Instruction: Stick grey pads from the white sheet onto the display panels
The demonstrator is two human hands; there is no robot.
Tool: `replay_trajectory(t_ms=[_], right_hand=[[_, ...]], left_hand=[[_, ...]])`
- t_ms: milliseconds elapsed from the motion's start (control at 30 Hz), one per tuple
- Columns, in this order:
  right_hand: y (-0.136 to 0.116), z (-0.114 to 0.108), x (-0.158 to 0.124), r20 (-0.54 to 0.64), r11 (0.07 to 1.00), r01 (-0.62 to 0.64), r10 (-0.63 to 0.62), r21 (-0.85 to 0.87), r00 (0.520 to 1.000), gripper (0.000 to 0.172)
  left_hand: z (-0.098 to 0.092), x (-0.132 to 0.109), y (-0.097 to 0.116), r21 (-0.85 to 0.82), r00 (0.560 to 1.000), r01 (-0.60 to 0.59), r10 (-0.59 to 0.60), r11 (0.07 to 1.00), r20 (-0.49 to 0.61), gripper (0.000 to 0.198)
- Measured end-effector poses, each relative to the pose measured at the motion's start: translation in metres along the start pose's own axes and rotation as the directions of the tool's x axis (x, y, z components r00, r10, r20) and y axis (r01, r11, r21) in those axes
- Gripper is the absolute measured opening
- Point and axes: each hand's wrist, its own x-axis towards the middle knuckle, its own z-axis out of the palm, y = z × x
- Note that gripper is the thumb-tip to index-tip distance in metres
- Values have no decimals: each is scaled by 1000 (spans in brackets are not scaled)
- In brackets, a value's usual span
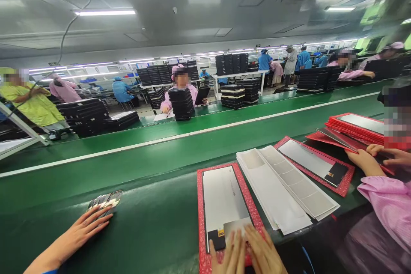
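Observation:
A silver-backed display panel [221, 192] lies on a red bubble-wrap sheet [200, 209] at the bottom middle. A grey rectangular sheet [236, 224] rests on its lower end, beside a black patch with a small yellow label [221, 232]. My left hand [226, 254] lies over this lower end, fingers stretched out, thumb spread by the black patch. Blurred a little, my right hand [263, 250] lies beside it with outstretched fingertips at the grey sheet's right edge. Both palms run off the bottom of the picture.
White strips bearing grey sheets [272, 188] lie just right. Beyond is another panel [308, 158] on red wrap, then a pink-sleeved co-worker's hands [369, 160]. Another person's hand [83, 231] touches small strips [105, 200] at left. Black stacks [181, 105] line the green conveyor's [144, 158] far side.

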Motion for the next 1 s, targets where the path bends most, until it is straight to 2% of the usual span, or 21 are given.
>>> replay_trajectory(t_ms=[67,133,200,233,300,400,467,533,600,700,767,833,900,1000], right_hand=[[-4,9,-4,4,995,94,-94,-20,996,57],[-3,16,-8,-5,992,109,-110,-57,994,58],[3,17,-11,-3,989,107,-107,-106,994,58],[7,16,-12,5,986,102,-102,-136,995,59],[14,13,-16,15,979,80,-78,-189,997,65],[19,9,-21,7,977,4,-2,-212,1000,73],[18,10,-22,-14,970,-59,58,-237,998,76],[14,14,-18,-18,958,-64,61,-278,998,78],[8,20,-9,8,956,31,-29,-293,1000,77],[0,28,6,36,937,177,-174,-302,984,72],[-2,31,13,24,921,198,-202,-335,979,70],[-1,32,15,17,909,197,-206,-368,978,65],[1,30,14,5,896,166,-180,-411,984,56],[4,26,9,-22,875,57,-77,-481,997,49]], left_hand=[[-54,42,-33,4,998,18,-18,1000,-64,27],[-106,87,-73,-9,999,-13,13,1000,-43,21],[-144,120,-106,-2,998,-5,5,1000,-68,25],[-154,130,-118,16,998,-19,20,1000,-65,29],[-161,138,-130,58,995,-46,50,997,-86,36],[-154,130,-137,117,986,-72,89,990,-139,38],[-152,124,-149,144,985,-91,111,985,-136,35],[-156,120,-174,156,986,-146,157,977,-63,31],[-163,119,-207,132,972,-230,222,964,73,27],[-173,118,-253,62,923,-294,266,954,279,30],[-175,116,-269,72,913,-245,205,967,353,37],[-175,113,-275,143,928,-135,75,980,365,43],[-175,110,-272,210,939,-45,-30,977,342,46],[-184,112,-261,255,952,16,-93,967,291,43]])
